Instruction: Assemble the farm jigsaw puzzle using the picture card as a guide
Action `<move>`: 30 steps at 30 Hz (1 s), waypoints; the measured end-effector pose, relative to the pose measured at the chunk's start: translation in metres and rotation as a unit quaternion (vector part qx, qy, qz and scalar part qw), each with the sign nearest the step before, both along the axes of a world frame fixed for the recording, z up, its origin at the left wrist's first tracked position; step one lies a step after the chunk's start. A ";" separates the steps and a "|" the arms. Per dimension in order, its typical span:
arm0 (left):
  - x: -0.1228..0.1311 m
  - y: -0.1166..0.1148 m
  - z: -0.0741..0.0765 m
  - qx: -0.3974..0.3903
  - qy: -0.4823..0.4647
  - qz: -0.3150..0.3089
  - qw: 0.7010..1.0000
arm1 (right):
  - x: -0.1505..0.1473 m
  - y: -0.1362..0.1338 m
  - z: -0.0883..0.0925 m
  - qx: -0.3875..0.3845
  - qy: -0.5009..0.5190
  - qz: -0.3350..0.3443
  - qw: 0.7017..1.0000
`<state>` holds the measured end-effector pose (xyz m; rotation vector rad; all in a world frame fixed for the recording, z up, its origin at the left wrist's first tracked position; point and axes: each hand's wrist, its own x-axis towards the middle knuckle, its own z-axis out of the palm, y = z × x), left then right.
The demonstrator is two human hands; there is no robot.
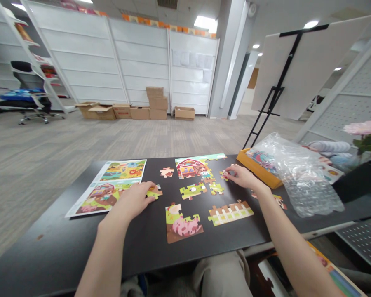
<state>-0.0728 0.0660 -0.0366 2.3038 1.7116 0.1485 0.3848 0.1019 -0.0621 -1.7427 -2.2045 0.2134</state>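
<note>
My left hand (135, 201) is beside the picture sheet, its fingertips closed on the edge of a green and yellow puzzle piece (156, 192). On the right, my right hand (241, 177) pinches a small puzzle piece (224, 175), partly hidden by the fingers. Between the hands lie a joined barn section (190, 169) with a strip of sky, a green section with a sheep (193, 190) and a loose green piece (216, 188). Closer to me are a pink pig section (185, 227) and a white fence section (231, 213). A brown-and-pink piece (166, 172) lies left of the barn.
The printed picture sheet (94, 183) lies at the left of the black table (142, 255). At the right are a yellow box (259, 167) of pieces, crumpled bubble wrap (306, 177) and a dark flowerpot (355, 177). More pieces (280, 201) lie by my right forearm.
</note>
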 end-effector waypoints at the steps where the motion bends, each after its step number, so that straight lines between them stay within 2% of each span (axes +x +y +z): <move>1: 0.000 0.000 -0.001 -0.002 0.003 -0.001 1.000 | 0.000 0.000 0.001 -0.009 0.007 0.010 1.000; 4: 0.000 0.001 -0.004 -0.003 0.020 -0.002 1.000 | 0.002 -0.001 0.001 -0.030 0.015 0.030 0.999; 8: 0.000 0.002 -0.008 0.002 0.025 -0.003 1.000 | 0.004 0.000 0.001 -0.043 0.003 0.019 0.999; 13: 0.000 0.004 -0.010 0.010 0.032 -0.002 0.999 | -0.005 -0.006 0.011 -0.005 0.018 0.039 0.999; 18: 0.002 0.002 -0.007 0.004 0.021 0.011 1.000 | -0.028 -0.021 0.025 -0.078 0.046 0.103 0.991; 22: 0.003 0.001 -0.006 0.003 0.032 0.001 0.999 | -0.037 -0.027 0.027 -0.104 0.044 0.107 0.988; 30: 0.004 0.000 -0.007 0.011 0.049 -0.006 0.999 | -0.038 -0.029 0.030 -0.124 0.042 0.115 0.985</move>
